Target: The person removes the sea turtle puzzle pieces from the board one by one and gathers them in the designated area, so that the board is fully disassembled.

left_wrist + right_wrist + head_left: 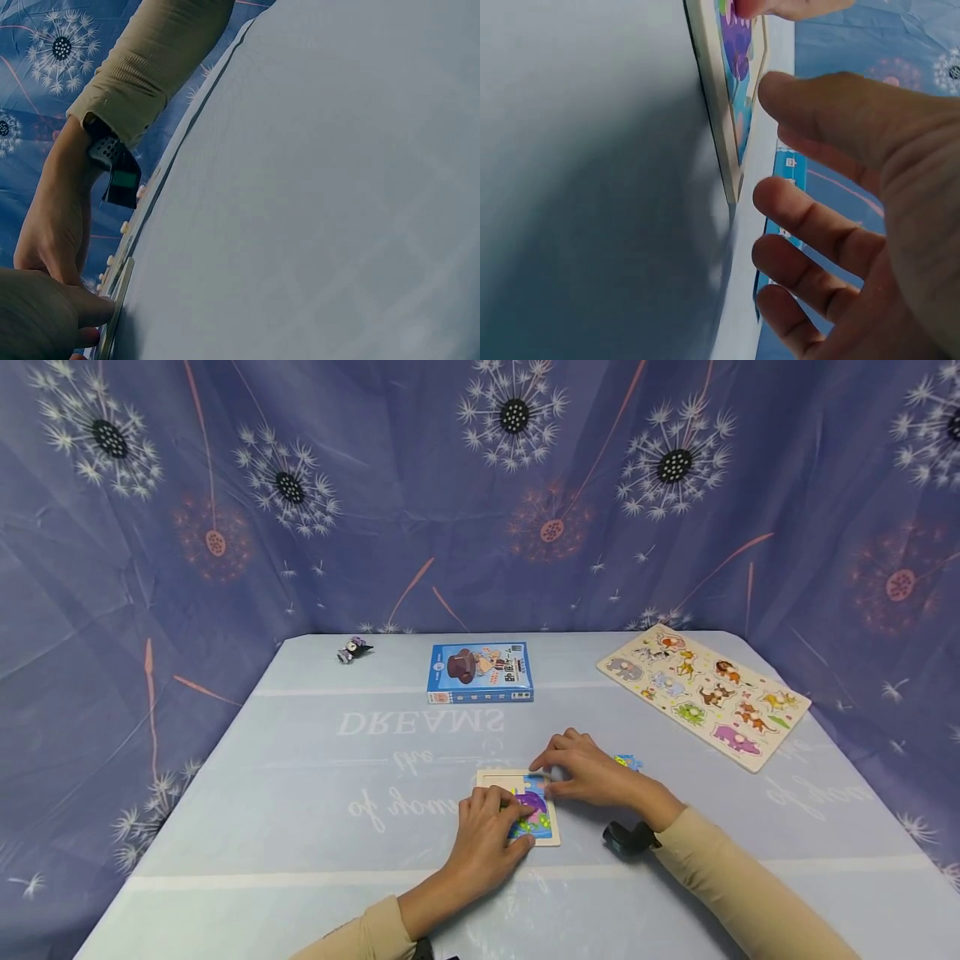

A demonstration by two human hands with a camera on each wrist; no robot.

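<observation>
A small wooden jigsaw puzzle point(556, 837) lies on the table, with purple, blue and green pieces in its pale frame. My left hand point(483, 843) rests over its lower left part. One left fingertip point(751, 7) presses on the purple picture, and the thumb lies by the near edge. My right hand point(592, 774) is at the upper right corner, its thumb point(780, 94) close to the frame and its other fingers loosely bent. No piece shows between the right fingers. Behind that hand lies a loose blue and yellow puzzle piece point(628, 762), partly hidden.
A blue box point(480, 672) with a hat picture stands at the back middle. At the back right is a wooden animal peg board point(705, 693). A small dark figurine point(354, 649) lies at the back left. A dandelion-print curtain point(420, 485) hangs behind the table.
</observation>
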